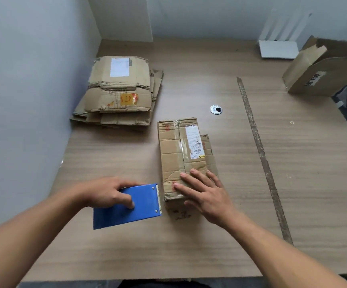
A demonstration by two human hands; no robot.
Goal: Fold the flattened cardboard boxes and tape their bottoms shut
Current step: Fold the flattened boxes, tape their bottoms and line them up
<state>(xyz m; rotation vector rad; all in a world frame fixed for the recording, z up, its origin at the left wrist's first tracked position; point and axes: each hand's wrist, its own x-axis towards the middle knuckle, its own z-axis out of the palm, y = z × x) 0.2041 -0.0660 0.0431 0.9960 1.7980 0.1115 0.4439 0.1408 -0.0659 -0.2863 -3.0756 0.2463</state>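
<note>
Left hand (108,192): we saw it gripping the blue tape dispenser (143,202), just beside the cardboard box (176,150).
Right hand (203,194): fingers straight, pressing flat on the cardboard box's near end.
Cardboard box: lay in the middle of the table (210,235).
Flattened boxes (118,90): stacked at the far left.

The open carton (313,69) is cut off by the right edge

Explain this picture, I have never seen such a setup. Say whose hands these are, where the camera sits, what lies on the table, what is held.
No machine: a person works bare-handed, filmed by one head-worn camera looking down. The left hand grips a blue tape dispenser. The right hand presses flat on a folded cardboard box. The wooden table also holds a stack of flattened boxes, far left, and an open box, far right.
</note>
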